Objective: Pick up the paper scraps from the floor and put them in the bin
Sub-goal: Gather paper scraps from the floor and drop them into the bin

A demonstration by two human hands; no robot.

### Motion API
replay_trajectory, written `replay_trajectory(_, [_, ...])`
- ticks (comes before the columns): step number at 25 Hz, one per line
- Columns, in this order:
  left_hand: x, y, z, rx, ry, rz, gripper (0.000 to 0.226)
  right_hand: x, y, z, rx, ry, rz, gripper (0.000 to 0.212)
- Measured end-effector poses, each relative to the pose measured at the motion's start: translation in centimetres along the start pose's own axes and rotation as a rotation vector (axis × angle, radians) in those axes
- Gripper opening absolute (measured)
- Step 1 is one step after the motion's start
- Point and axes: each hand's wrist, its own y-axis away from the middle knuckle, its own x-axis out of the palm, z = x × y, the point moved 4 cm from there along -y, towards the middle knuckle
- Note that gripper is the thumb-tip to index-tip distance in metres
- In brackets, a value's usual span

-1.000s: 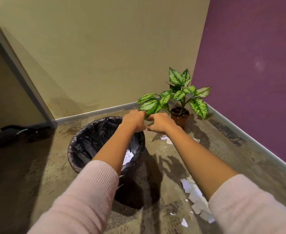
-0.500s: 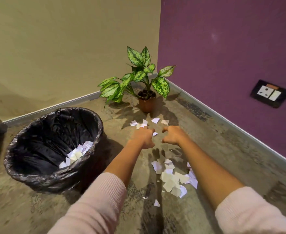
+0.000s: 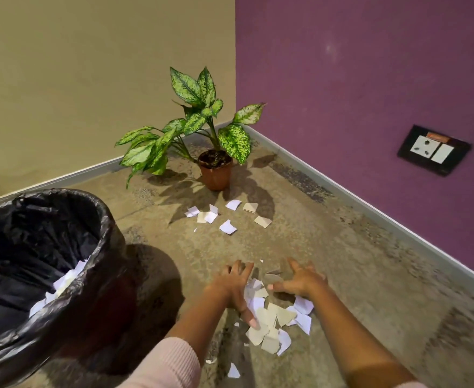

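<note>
Left hand: your left hand (image 3: 234, 287) is down at the floor, released, fingers splayed. The thumb presses on the near edge of the pile and nothing is gripped.
Right hand: your right hand (image 3: 300, 280) is released too, fingers spread and a little clawed. It sits at the far right edge of the same pile with the thumb pointing in toward the left hand.
Main pile: the heap of torn white and cream paper scraps (image 3: 271, 317) lies on the mottled brown concrete floor (image 3: 342, 261), right between your two hands and spilling toward you.
Stray piece: one small white scrap (image 3: 233, 371) lies alone, nearer to you than the heap.
Far scatter: a second loose cluster of white and tan paper pieces (image 3: 227, 227) lies beyond your hands, just in front of the plant.
Bin: the round bin lined with a crinkled black plastic bag (image 3: 104, 219) stands on your left, well apart from the heap, and white scraps (image 3: 66, 280) already lie inside it.
Corner: a speckled green leafy plant (image 3: 199, 119) stands in a terracotta-coloured pot (image 3: 216, 175) where the beige and purple walls meet.
Wall: a black socket plate (image 3: 433, 149) is mounted on the purple side.
</note>
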Motion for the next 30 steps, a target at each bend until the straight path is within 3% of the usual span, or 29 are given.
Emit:
replay_trajectory(5, [2.7,-2.0,-0.1,-0.001,-0.034,0.035,0.152,1.5,-0.6,0.2,-0.012,-0.042,0.026,0.135])
replay_trajectory(10, [4.5,-2.4,-0.7,-0.009,-0.179,0.012,0.148,4.6,-0.8,1.6,-0.087,0.073,0.095,0.114])
replay_trajectory(16, [5.4,-2.0,-1.7,0.000,-0.205,-0.139,0.121,4.9,1.8,1.9,-0.141,0.096,0.153,0.116])
replay_trajectory(19, [5.7,-1.6,-2.0,-0.008,-0.173,-0.192,0.101,5.5,3.1,2.0,-0.143,0.204,0.161,0.127])
replay_trajectory(22, [6.0,-1.3,-2.2,-0.019,-0.146,-0.167,0.100,7.2,3.8,1.8,-0.115,0.253,0.137,0.134])
replay_trajectory(26, [6.5,-1.5,-2.4,-0.033,-0.089,-0.131,0.100,8.8,4.8,2.0,-0.093,0.183,0.028,0.114])
replay_trajectory(30, [6.7,-1.0,-2.7,-0.029,-0.014,-0.130,0.080,9.4,5.8,2.5,-0.054,0.141,-0.061,0.083])
